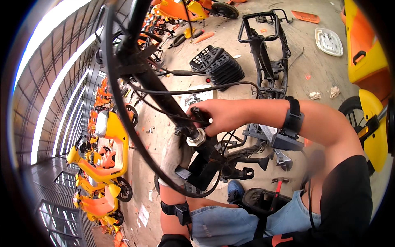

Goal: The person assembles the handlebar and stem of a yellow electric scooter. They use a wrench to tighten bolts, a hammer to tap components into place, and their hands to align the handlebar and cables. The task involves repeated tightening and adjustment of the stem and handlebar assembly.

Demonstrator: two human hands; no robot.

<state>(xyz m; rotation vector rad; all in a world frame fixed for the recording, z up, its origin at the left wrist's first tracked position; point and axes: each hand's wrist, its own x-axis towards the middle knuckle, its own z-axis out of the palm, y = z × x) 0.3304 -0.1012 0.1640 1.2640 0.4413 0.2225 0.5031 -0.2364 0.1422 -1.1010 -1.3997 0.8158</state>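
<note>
A black steering stem (158, 88) slants down from the upper left to a silver nut (196, 138) at the head of a black scooter frame (212, 154). My right hand (224, 115) is bare and reaches in from the right. Its fingers are curled around a short black piece (200, 116) beside the stem, just above the nut; its exact kind is unclear. My left hand (175, 154), in a pale glove, is against the far left side of the frame's head. Its fingers are hidden behind the stem. Black cables (224, 87) loop around both hands.
An adjustable wrench (283, 160) and a red-handled hammer (277, 193) are near my right knee. Beyond lie a black crate (220, 68), another bare frame (269, 57) and a white tray (328, 42). Yellow scooters (113, 144) line the left; yellow bodywork (366, 49) stands at right.
</note>
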